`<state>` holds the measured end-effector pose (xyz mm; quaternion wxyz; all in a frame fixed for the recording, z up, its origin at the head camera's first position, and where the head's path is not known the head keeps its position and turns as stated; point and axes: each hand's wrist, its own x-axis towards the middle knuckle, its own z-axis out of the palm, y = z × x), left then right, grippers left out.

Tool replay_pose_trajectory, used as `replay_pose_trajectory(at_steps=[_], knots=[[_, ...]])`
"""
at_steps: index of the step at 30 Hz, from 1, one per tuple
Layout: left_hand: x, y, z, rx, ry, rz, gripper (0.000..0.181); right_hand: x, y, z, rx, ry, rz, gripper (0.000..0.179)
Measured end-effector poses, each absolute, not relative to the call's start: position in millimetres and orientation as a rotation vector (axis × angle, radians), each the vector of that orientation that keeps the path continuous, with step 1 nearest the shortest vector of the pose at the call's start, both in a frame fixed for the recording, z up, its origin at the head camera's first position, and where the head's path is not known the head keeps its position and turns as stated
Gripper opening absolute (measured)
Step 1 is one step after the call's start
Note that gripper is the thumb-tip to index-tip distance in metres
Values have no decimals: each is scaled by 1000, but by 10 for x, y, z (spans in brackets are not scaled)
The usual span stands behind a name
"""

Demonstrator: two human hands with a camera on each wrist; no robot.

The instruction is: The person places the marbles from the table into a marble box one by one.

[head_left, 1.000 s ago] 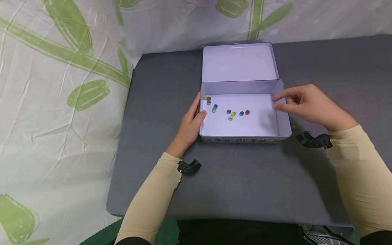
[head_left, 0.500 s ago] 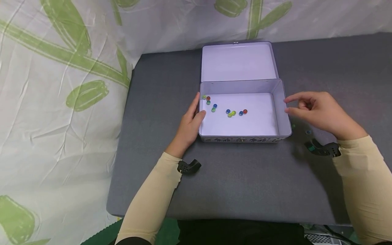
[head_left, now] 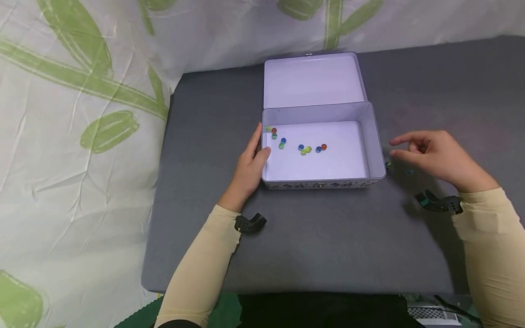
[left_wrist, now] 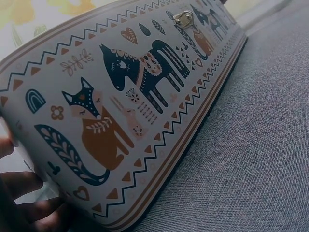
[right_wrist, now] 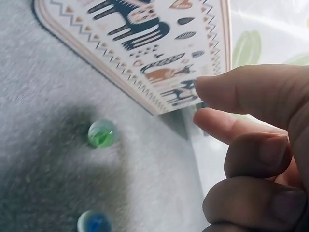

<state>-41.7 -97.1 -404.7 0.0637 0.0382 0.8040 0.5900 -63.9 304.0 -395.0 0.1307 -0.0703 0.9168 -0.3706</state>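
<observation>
A rectangular tin box [head_left: 324,184] with printed animals stands on the table, its pale lid [head_left: 313,82] laid back. Several glass marbles [head_left: 303,150] in blue, green, yellow and red lie on its floor, toward the left and middle. My left hand [head_left: 246,171] grips the left wall, the thumb at the rim and the fingers outside. Beyond the right wall hovers my right hand [head_left: 439,157], thumb and index finger apart, the other fingers curled, nothing held. Below it on the cloth lie a green marble [right_wrist: 102,134] and a blue marble [right_wrist: 94,222].
Dark grey cloth covers the table [head_left: 287,246], whose left edge shows. A white curtain [head_left: 53,191] with green leaf prints hangs at the left and back. Black wrist cameras [head_left: 250,223] sit on both sleeves.
My right hand has come out from over the box's right side and moved right and toward me, past the wall. The left hand keeps its grip. The view has shifted slightly.
</observation>
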Motion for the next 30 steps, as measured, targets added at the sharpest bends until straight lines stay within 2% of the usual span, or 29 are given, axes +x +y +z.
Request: replay_pose_trajectory(at_steps=[30], knots=[[-400,-964,-4020,145,2452,1757,60,-534,3074,-4232,-295,2720,-847,29]])
